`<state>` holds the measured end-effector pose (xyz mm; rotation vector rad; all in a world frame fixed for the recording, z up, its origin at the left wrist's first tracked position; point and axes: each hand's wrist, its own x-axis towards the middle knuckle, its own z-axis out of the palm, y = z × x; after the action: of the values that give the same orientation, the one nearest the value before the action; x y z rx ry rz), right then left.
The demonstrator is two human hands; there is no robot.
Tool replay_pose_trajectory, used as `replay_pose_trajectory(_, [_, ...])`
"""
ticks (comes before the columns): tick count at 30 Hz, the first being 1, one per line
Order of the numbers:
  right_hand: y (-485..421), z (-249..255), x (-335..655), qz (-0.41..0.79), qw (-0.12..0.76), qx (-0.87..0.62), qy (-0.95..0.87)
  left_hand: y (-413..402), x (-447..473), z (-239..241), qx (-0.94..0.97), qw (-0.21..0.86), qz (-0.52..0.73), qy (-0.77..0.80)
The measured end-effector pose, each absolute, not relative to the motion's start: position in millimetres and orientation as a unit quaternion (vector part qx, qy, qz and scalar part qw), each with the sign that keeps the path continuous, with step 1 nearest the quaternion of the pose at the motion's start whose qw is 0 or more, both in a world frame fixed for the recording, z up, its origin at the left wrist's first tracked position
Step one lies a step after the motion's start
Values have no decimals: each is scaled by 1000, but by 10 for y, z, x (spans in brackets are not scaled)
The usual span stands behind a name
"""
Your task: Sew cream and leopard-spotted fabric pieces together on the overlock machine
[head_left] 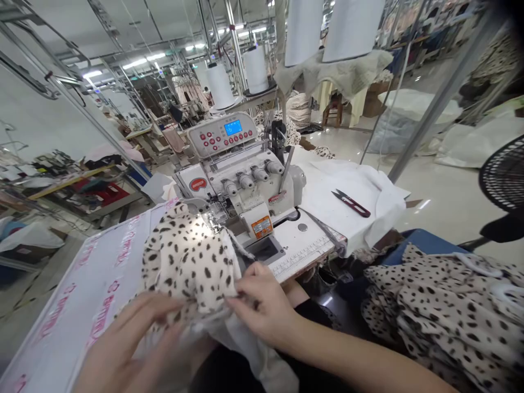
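Note:
A cream fabric piece with dark spots [192,262] lies bunched at the front of a white overlock sewing machine [249,180], its upper part under the lit needle area. My right hand [264,305] pinches the right edge of this fabric between thumb and fingers. At the fabric's lower left is my left hand [131,338], blurred by motion, with its fingers stretched out and its thumb apart from them. Whether it touches the cloth is hard to make out. White cloth [241,338] hangs below the spotted fabric, over my lap.
Dark red thread snips [351,203] lie on white cloth right of the machine. More spotted fabric [454,311] is heaped at the lower right, near a black fan [505,174]. White thread cones [221,84] stand behind the machine. Pink-printed white sheeting [94,284] covers the left side.

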<state>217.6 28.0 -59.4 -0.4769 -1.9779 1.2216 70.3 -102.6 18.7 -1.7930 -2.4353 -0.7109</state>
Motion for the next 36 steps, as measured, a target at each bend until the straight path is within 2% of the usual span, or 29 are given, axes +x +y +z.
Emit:
replay_pose_trajectory(4, [138, -560, 2120, 353, 396, -99, -842, -348, 858, 393, -560, -38, -168, -810])
replay_pose_trajectory(8, [196, -578, 2197, 351, 400, -69, -844, -103, 840, 334, -578, -19, -72, -813])
replay_pose_trajectory(12, [412, -650, 2201, 464, 462, -175, -735, -203, 701, 259, -613, 27, -96, -784])
replay_pose_trajectory(15, [530, -749, 2044, 630, 374, -219, -644, -258, 704, 237, -613, 69, -140, -774])
replay_pose_trajectory(17, [552, -814, 1922, 735, 285, -183, -588, -269, 781, 210, -620, 101, -144, -765])
replay_pose_trajectory(19, [536, -860, 1845, 779, 248, -139, -559, -281, 880, 165, -630, 129, -121, -757])
replay_pose_trajectory(26, [502, -876, 1923, 620, 353, -108, -692, -348, 890, 36, -658, 180, -25, -731])
replay_pose_trajectory(29, [531, -866, 1955, 621, 351, -116, -691, -308, 783, 83, -647, 176, -28, -741])
replay_pose_trajectory(32, [548, -876, 1951, 621, 347, -132, -690, -219, 693, 200, -561, 123, -36, -818])
replay_pose_trajectory(36, [534, -934, 1938, 637, 313, -146, -689, -132, 625, 343, -491, 65, -116, -861])
